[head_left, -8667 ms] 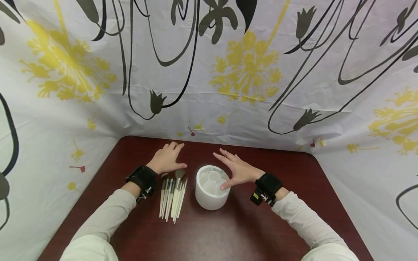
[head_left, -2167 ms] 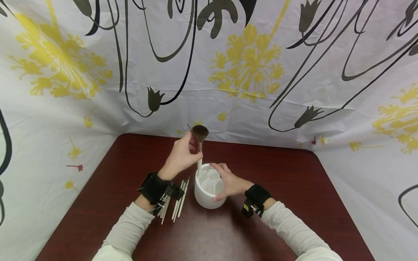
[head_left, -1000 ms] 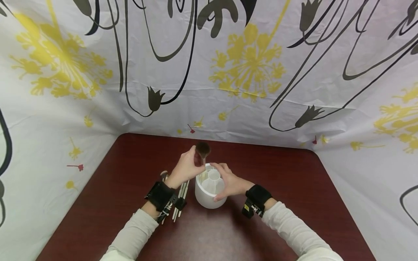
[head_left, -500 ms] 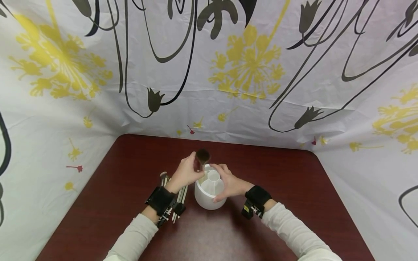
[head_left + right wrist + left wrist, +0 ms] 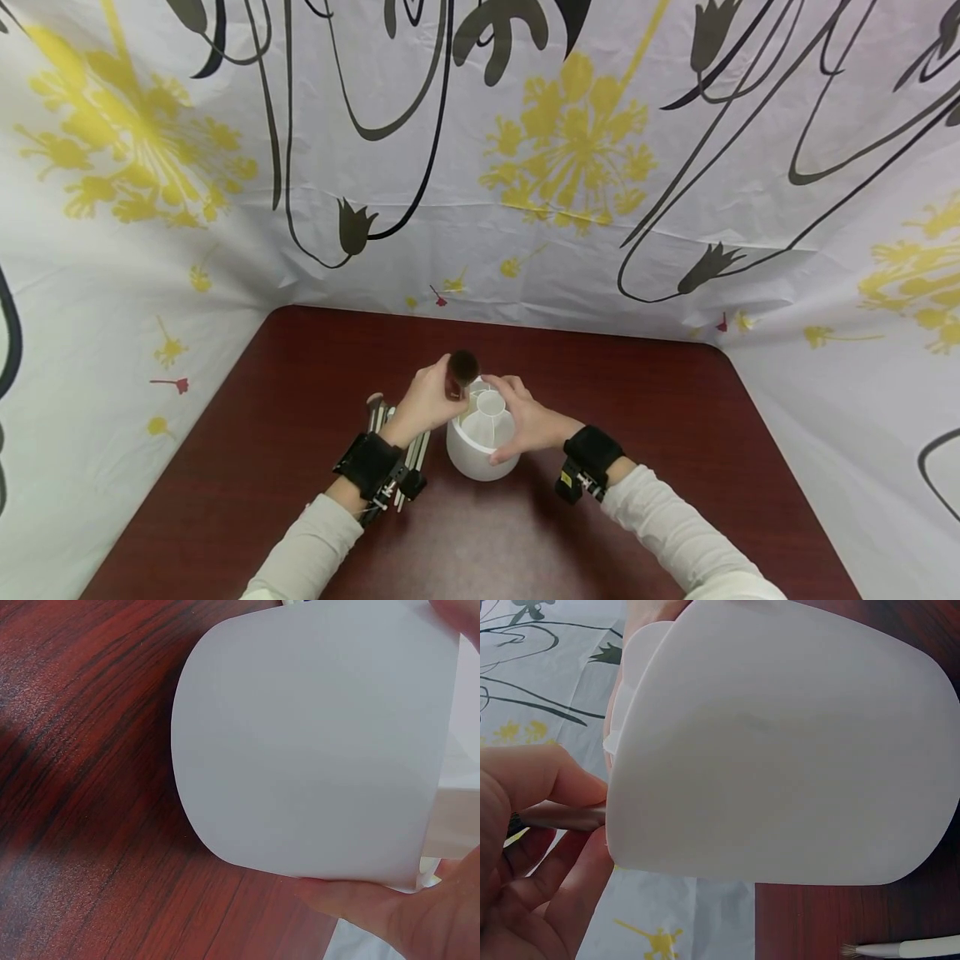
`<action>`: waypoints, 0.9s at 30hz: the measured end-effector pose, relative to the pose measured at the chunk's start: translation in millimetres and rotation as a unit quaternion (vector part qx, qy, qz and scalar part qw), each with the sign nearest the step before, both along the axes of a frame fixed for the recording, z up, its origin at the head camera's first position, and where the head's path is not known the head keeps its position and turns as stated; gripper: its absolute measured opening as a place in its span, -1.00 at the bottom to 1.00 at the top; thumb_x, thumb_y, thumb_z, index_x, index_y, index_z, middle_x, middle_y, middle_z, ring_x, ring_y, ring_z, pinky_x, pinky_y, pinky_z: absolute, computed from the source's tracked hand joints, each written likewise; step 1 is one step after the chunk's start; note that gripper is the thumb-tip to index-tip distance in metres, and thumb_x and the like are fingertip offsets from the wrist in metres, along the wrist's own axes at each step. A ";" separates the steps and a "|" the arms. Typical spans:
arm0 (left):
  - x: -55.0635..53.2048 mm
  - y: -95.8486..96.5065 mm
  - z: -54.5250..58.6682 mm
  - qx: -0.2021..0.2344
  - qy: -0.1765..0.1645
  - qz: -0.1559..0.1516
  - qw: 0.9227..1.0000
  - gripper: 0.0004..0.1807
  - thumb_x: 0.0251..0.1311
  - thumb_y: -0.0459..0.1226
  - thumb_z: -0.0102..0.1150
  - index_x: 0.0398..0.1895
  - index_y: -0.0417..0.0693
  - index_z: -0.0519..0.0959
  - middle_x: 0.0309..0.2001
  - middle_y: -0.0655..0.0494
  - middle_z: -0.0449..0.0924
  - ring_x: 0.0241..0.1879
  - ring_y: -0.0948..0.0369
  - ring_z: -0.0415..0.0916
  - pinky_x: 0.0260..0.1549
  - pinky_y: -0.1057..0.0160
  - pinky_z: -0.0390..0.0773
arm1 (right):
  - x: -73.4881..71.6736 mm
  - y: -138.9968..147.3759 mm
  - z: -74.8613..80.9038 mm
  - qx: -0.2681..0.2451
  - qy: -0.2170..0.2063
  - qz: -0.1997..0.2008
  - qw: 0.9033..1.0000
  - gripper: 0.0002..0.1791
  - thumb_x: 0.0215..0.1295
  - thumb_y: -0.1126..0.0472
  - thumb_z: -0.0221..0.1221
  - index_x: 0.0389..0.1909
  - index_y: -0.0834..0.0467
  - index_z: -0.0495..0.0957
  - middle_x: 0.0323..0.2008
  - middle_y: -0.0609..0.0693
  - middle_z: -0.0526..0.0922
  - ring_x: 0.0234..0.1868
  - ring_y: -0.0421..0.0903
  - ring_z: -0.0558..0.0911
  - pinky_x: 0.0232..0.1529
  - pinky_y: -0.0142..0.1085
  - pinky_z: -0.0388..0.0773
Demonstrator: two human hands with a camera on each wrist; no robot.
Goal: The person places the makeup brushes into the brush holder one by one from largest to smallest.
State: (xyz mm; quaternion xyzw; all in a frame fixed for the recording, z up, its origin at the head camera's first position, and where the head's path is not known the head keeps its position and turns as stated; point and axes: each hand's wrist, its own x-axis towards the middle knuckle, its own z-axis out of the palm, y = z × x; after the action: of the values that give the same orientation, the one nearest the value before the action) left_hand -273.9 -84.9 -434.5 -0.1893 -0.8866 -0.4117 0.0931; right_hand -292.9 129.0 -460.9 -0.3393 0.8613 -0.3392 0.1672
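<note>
In the head view, a white round brush holder [image 5: 480, 464] with divided compartments stands upright on the table. My left hand [image 5: 426, 406] pinches a makeup brush [image 5: 462, 367] just below its dark, fluffy head, at the holder's left rim. The brush points bristles up, and its handle goes down inside the holder; the left wrist view shows its ferrule [image 5: 566, 817] between thumb and fingers. My right hand [image 5: 531, 423] holds the holder by its right side, with thumb and fingers spread around the rim. The holder's wall [image 5: 315, 742] fills much of the right wrist view.
Several loose brushes [image 5: 417, 454] with pale handles lie left of the holder, partly hidden under the left wrist and its strapped camera [image 5: 371, 465]. The dark red table [image 5: 637, 400] meets a patterned white cloth [image 5: 450, 183] behind and at the sides.
Both hands were open and empty at first. My left hand then took up the brush and lowered it into the holder, while my right hand took hold of the rim. Lately only slight lowering shows.
</note>
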 end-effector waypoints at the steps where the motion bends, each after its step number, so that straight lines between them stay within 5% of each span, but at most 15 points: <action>1: 0.0 -0.1 0.3 -0.003 0.001 -0.002 1.000 -0.61 -0.21 -0.41 0.31 -0.24 -0.12 0.40 -0.46 0.09 0.50 -0.47 0.26 0.46 -0.51 0.39 0.46 | 0.0 0.0 0.1 0.000 0.000 0.001 1.000 0.26 -0.35 -0.10 0.46 0.38 -0.10 -0.14 0.18 0.03 0.03 0.18 0.02 0.13 0.05 -0.02 0.30; 20: 0.6 -1.9 3.3 -0.026 0.001 -0.030 0.999 -0.68 -0.17 -0.42 0.27 -0.29 -0.11 0.43 -0.51 0.12 0.48 -0.50 0.29 0.44 -0.54 0.40 0.44 | 1.2 -0.6 0.7 -0.007 0.001 0.003 1.000 0.25 -0.35 -0.10 0.46 0.37 -0.18 -0.15 0.19 0.04 0.03 0.20 0.01 0.11 0.07 0.00 0.26; 27: 1.0 -9.9 8.0 -0.013 0.010 -0.040 0.999 -0.57 -0.27 -0.44 0.32 -0.23 -0.10 0.45 -0.35 0.11 0.50 -0.37 0.20 0.48 -0.43 0.34 0.48 | 1.1 -0.3 1.2 -0.008 0.004 0.006 1.000 0.26 -0.34 -0.09 0.46 0.38 -0.11 -0.15 0.20 0.10 0.02 0.19 0.06 0.12 0.06 0.03 0.27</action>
State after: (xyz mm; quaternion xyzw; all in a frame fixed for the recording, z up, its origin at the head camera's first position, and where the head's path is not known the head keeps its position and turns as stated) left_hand -272.9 -94.8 -426.5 -0.2295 -0.8826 -0.4018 0.0828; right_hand -291.8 128.7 -459.7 -0.3471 0.8570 -0.3440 0.1634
